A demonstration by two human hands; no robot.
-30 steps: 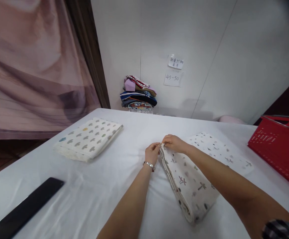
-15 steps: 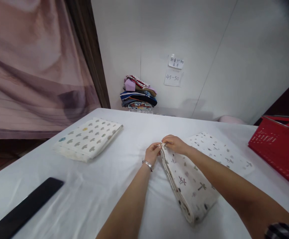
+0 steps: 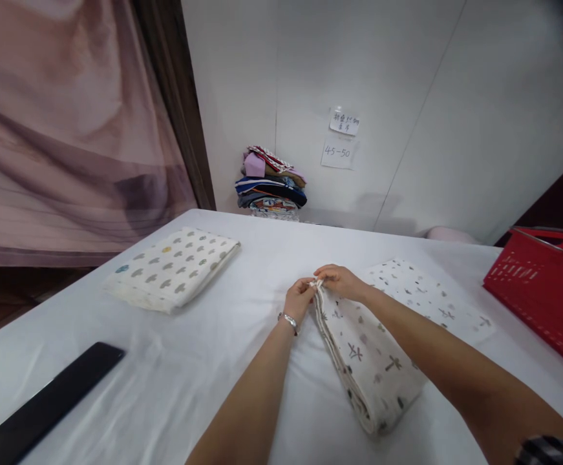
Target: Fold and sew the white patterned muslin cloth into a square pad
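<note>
A cream cloth with a palm-tree print point(image 3: 371, 361) lies folded into a long, thick strip on the white-covered table point(image 3: 203, 361). My left hand point(image 3: 299, 298) pinches the far left corner of this cloth between thumb and fingers; a silver bracelet circles that wrist. Right beside it, my right hand point(image 3: 340, 281) grips the same far end from above, fingers closed over the edge. The layers show along the strip's left side. Part of the cloth's right side is hidden by my right forearm.
Left on the table is a folded cloth with grey cloud-like shapes point(image 3: 174, 268). A thin white printed sheet point(image 3: 426, 290) lies flat beyond my right arm. A black flat bar point(image 3: 53, 400) sits front left, a red basket point(image 3: 543, 290) right. Folded fabrics point(image 3: 271, 184) are stacked behind the table.
Both hands stay at the cloth's far end, with only a slight shift of the fingers at the corner. The cloth has hardly moved.
</note>
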